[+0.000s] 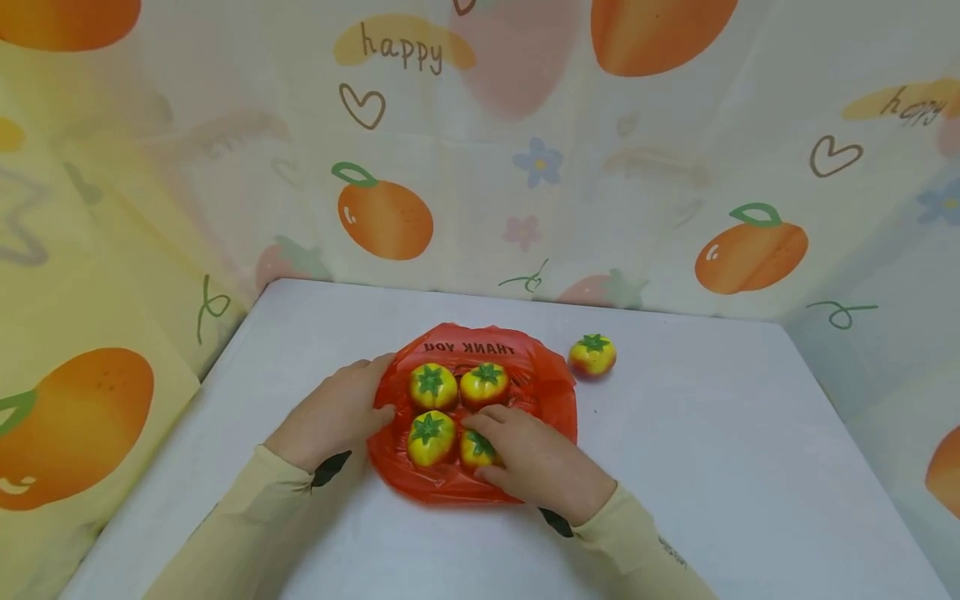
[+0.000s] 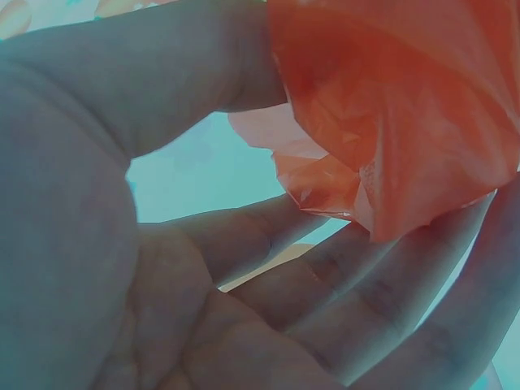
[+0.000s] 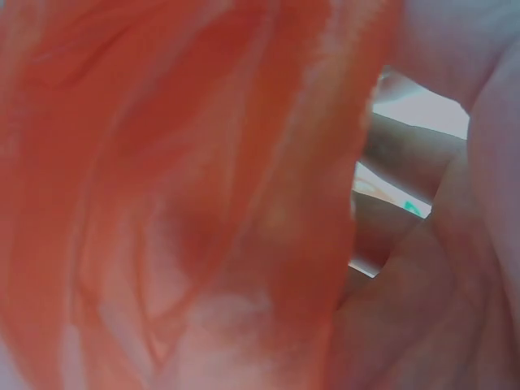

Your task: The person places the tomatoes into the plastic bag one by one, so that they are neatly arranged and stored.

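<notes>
A red plastic bag (image 1: 551, 392) lies spread on the table, mirrored "THANK YOU" lettering at its far side. On it sit three yellow-and-red toy tomatoes with green star-shaped tops: far left (image 1: 433, 386), far right (image 1: 484, 385) and near left (image 1: 431, 438). My right hand (image 1: 543, 458) grips a fourth toy tomato (image 1: 477, 450) at the near right, partly covering it. At the bag's left rim, my left hand (image 1: 333, 412) holds the plastic, thumb inside. The left wrist view shows the fingers under the red plastic (image 2: 406, 106). In the right wrist view, plastic (image 3: 179, 187) hides the held tomato.
Another toy tomato (image 1: 592, 356) stands on the white table (image 1: 712, 450), just beyond the bag's far right edge. Fruit-printed cloth (image 1: 480, 192) rises behind the table and along both sides.
</notes>
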`<state>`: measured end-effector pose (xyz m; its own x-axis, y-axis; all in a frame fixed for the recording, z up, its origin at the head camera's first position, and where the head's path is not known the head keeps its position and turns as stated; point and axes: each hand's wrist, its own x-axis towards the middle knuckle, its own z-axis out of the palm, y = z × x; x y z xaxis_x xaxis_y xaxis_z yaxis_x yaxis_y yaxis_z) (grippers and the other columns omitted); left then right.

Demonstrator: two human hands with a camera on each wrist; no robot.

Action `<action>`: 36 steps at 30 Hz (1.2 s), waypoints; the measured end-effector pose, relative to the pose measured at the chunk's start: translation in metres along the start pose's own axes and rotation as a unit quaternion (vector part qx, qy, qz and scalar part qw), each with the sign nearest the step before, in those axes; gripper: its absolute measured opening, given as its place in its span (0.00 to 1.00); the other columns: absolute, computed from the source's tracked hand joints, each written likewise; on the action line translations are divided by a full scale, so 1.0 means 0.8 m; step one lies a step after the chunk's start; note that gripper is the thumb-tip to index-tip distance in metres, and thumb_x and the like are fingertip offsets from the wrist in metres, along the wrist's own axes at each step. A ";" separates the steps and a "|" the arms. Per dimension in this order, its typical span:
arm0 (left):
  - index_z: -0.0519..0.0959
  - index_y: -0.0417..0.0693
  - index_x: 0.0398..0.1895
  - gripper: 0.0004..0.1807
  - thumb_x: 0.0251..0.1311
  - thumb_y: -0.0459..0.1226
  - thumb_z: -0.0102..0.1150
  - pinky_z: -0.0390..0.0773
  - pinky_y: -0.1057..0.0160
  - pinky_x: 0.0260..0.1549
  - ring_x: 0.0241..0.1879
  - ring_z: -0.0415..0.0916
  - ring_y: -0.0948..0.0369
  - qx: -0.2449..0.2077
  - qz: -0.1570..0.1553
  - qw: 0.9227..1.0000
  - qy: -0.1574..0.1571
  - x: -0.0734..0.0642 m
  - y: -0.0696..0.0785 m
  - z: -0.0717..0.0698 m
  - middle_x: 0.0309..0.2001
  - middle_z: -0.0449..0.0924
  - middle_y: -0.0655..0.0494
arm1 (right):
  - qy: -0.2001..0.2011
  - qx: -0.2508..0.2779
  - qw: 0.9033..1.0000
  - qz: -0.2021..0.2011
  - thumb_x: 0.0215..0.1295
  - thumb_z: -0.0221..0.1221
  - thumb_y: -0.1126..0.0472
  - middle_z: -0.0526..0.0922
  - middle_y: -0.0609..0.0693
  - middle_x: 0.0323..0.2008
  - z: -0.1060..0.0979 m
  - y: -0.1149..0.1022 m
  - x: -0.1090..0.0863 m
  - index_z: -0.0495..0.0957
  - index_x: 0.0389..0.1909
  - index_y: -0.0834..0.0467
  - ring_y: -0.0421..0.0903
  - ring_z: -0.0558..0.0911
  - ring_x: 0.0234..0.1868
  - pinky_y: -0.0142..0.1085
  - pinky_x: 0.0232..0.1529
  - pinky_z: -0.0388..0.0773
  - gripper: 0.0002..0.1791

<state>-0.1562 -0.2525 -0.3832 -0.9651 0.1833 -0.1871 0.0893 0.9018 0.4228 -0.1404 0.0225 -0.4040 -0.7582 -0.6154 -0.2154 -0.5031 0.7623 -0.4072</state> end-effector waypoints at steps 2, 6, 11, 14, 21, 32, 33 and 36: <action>0.66 0.42 0.81 0.39 0.69 0.39 0.67 0.86 0.39 0.60 0.62 0.80 0.44 0.002 -0.003 1.000 -0.001 0.000 0.000 0.000 0.68 0.81 0.39 | 0.000 -0.001 1.000 0.000 0.71 0.72 0.48 0.80 0.46 0.68 0.001 0.000 0.001 0.76 0.75 0.47 0.45 0.81 0.66 0.44 0.66 0.86 0.34; 0.66 0.42 0.81 0.39 0.69 0.39 0.68 0.87 0.39 0.59 0.62 0.80 0.45 0.001 -0.014 1.000 -0.006 -0.001 0.001 -0.002 0.68 0.81 0.40 | -0.004 0.000 1.000 0.003 0.71 0.71 0.47 0.80 0.45 0.68 0.003 -0.001 0.004 0.75 0.75 0.45 0.44 0.80 0.66 0.44 0.65 0.86 0.34; 0.66 0.42 0.82 0.41 0.68 0.40 0.70 0.89 0.40 0.55 0.62 0.80 0.45 -0.006 -0.033 0.999 -0.017 0.000 0.003 -0.001 0.69 0.80 0.39 | -0.007 0.000 1.000 0.002 0.72 0.71 0.48 0.79 0.46 0.68 0.004 -0.004 0.006 0.75 0.75 0.45 0.44 0.80 0.65 0.43 0.64 0.87 0.33; 0.66 0.43 0.82 0.42 0.67 0.40 0.71 0.90 0.41 0.53 0.61 0.81 0.45 -0.007 -0.036 0.999 -0.018 0.001 0.004 0.000 0.69 0.80 0.39 | -0.007 -0.003 1.000 0.002 0.72 0.71 0.48 0.79 0.45 0.69 0.005 -0.004 0.007 0.74 0.76 0.45 0.44 0.80 0.66 0.43 0.65 0.86 0.34; 0.66 0.42 0.81 0.40 0.68 0.40 0.69 0.89 0.41 0.55 0.61 0.81 0.45 0.003 -0.017 1.000 -0.011 0.001 0.003 -0.002 0.68 0.80 0.39 | -0.004 -0.008 1.000 -0.003 0.72 0.70 0.47 0.79 0.46 0.68 0.005 -0.001 0.007 0.74 0.76 0.46 0.43 0.80 0.64 0.42 0.65 0.86 0.34; 0.66 0.42 0.81 0.39 0.68 0.38 0.68 0.88 0.40 0.58 0.59 0.81 0.46 0.009 -0.005 1.000 -0.006 0.001 0.003 -0.001 0.66 0.82 0.39 | 0.025 -0.002 1.000 -0.011 0.72 0.69 0.42 0.78 0.45 0.71 -0.009 0.000 -0.005 0.73 0.77 0.46 0.45 0.79 0.69 0.46 0.68 0.85 0.36; 0.66 0.42 0.81 0.39 0.68 0.38 0.68 0.87 0.40 0.59 0.60 0.81 0.46 0.009 -0.004 1.000 -0.005 0.001 0.003 -0.001 0.66 0.82 0.40 | 0.031 0.002 0.999 -0.012 0.72 0.69 0.42 0.78 0.45 0.71 -0.014 0.000 -0.009 0.73 0.77 0.46 0.45 0.78 0.70 0.46 0.68 0.84 0.36; 0.67 0.41 0.81 0.39 0.68 0.38 0.67 0.87 0.40 0.59 0.59 0.81 0.46 0.008 0.001 1.000 -0.004 0.000 0.003 0.000 0.66 0.82 0.40 | 0.057 0.022 0.998 -0.009 0.71 0.70 0.42 0.79 0.44 0.72 -0.032 0.003 -0.021 0.73 0.77 0.45 0.46 0.77 0.72 0.48 0.70 0.83 0.36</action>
<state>-0.1561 -0.2502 -0.3821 -0.9631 0.1875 -0.1928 0.0949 0.9078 0.4085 -0.1400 0.0399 -0.3785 -0.7926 -0.6003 -0.1067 -0.5004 0.7405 -0.4486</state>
